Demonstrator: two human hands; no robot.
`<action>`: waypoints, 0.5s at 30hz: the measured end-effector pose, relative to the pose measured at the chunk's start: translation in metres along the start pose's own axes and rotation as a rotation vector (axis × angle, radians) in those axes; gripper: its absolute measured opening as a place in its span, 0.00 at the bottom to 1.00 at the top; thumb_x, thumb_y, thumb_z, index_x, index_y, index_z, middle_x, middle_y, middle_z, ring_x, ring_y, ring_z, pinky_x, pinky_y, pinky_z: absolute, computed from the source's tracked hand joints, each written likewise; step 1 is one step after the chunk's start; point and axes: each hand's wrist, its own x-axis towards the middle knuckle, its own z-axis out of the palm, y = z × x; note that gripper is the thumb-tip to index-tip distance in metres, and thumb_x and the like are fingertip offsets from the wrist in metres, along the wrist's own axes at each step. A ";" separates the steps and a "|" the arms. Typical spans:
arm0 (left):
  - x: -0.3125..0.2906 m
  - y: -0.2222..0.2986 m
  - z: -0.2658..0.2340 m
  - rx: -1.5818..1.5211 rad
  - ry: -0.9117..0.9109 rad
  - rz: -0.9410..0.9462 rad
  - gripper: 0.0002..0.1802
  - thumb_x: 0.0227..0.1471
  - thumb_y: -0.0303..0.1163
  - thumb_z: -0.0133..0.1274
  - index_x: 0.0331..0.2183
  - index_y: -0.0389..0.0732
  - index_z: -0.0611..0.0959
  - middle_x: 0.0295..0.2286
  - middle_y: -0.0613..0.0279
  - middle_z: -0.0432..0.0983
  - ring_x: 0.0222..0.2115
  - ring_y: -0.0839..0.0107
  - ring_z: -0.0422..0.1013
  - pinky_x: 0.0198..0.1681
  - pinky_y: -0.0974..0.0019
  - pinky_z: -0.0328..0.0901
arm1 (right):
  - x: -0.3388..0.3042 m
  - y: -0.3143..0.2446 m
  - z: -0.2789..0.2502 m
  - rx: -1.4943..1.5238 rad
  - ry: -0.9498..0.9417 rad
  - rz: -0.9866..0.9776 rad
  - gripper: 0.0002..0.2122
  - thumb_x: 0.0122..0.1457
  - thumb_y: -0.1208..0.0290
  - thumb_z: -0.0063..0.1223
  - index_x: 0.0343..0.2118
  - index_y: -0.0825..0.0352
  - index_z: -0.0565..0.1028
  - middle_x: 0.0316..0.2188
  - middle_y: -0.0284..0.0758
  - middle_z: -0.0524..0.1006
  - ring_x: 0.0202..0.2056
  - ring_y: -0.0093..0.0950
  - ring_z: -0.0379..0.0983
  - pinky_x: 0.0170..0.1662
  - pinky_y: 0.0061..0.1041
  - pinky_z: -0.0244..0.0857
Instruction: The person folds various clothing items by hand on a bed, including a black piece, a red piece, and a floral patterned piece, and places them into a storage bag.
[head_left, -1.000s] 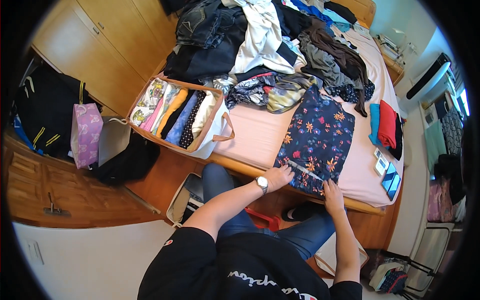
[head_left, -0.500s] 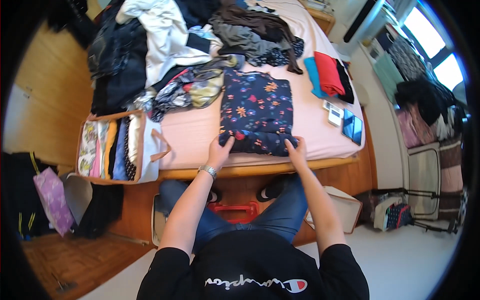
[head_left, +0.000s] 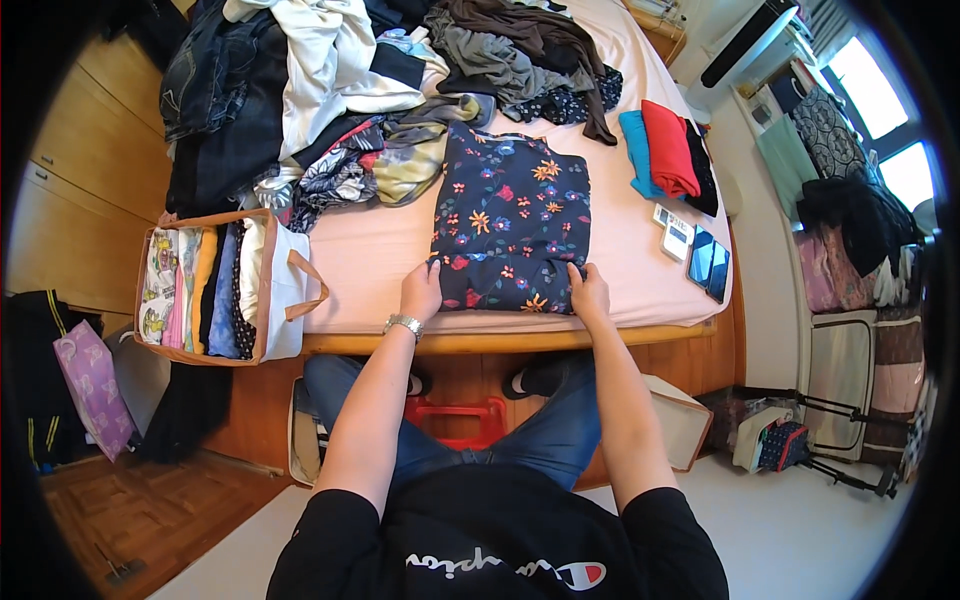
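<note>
A navy garment with orange, red and blue flowers (head_left: pixel 512 220) lies on the bed in front of me, folded into a rough rectangle. Its near edge is turned over into a flat band. At the band's left end my left hand (head_left: pixel 421 291), with a metal watch on the wrist, grips the cloth. My right hand (head_left: pixel 590 292) pinches the band's right end, thumb on top. The fingers under the fabric are partly hidden on both sides.
Left on the bed stands a fabric storage box (head_left: pixel 283 335) with clothes filed upright. Loose clothes (head_left: pixel 340 90) are heaped behind. Folded red and blue clothes (head_left: pixel 668 150), a white device (head_left: pixel 677 238) and a phone (head_left: pixel 708 264) lie right. Below is a red plastic stool (head_left: pixel 457 424).
The near edge of the floral garment, bunched before, now lies flatter and wider in a folded band. Both hands keep to its two ends; the left one has shifted slightly outward.
</note>
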 end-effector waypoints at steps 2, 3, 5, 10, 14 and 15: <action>0.000 -0.002 -0.005 0.021 0.006 0.007 0.20 0.65 0.42 0.45 0.39 0.35 0.83 0.32 0.38 0.80 0.35 0.41 0.76 0.39 0.49 0.69 | 0.006 -0.003 0.003 0.013 -0.107 0.049 0.19 0.63 0.53 0.55 0.38 0.70 0.76 0.30 0.53 0.80 0.36 0.53 0.77 0.40 0.44 0.70; -0.001 -0.005 -0.010 0.036 0.036 0.009 0.20 0.65 0.42 0.45 0.39 0.36 0.82 0.32 0.38 0.80 0.35 0.41 0.75 0.39 0.48 0.69 | 0.006 -0.007 0.006 0.010 -0.122 0.032 0.19 0.63 0.53 0.55 0.38 0.70 0.76 0.30 0.53 0.80 0.36 0.53 0.77 0.40 0.44 0.70; -0.007 -0.008 -0.021 0.052 0.093 -0.018 0.20 0.65 0.43 0.44 0.38 0.36 0.82 0.32 0.38 0.79 0.35 0.40 0.75 0.38 0.46 0.69 | -0.004 -0.015 0.014 -0.034 -0.106 0.004 0.21 0.64 0.50 0.52 0.42 0.68 0.76 0.36 0.56 0.79 0.42 0.56 0.75 0.44 0.47 0.69; -0.021 -0.019 -0.051 0.117 -0.101 -0.051 0.19 0.63 0.42 0.45 0.36 0.37 0.82 0.31 0.41 0.80 0.33 0.43 0.76 0.38 0.45 0.69 | -0.009 0.010 0.022 -0.006 -0.212 -0.194 0.20 0.66 0.53 0.50 0.45 0.69 0.77 0.38 0.53 0.79 0.41 0.50 0.77 0.45 0.43 0.69; -0.054 -0.006 -0.064 0.065 0.393 0.202 0.13 0.60 0.39 0.49 0.37 0.39 0.78 0.30 0.46 0.78 0.33 0.47 0.75 0.36 0.47 0.69 | -0.037 0.008 0.012 -0.169 -0.109 -0.173 0.23 0.67 0.50 0.48 0.42 0.71 0.76 0.36 0.55 0.79 0.41 0.53 0.76 0.44 0.44 0.68; -0.067 0.015 -0.070 0.171 0.290 0.325 0.11 0.56 0.38 0.52 0.38 0.41 0.77 0.29 0.50 0.75 0.32 0.50 0.73 0.34 0.49 0.68 | -0.042 0.012 0.009 -0.170 -0.096 -0.158 0.24 0.67 0.49 0.47 0.41 0.72 0.75 0.37 0.56 0.78 0.41 0.55 0.75 0.44 0.44 0.68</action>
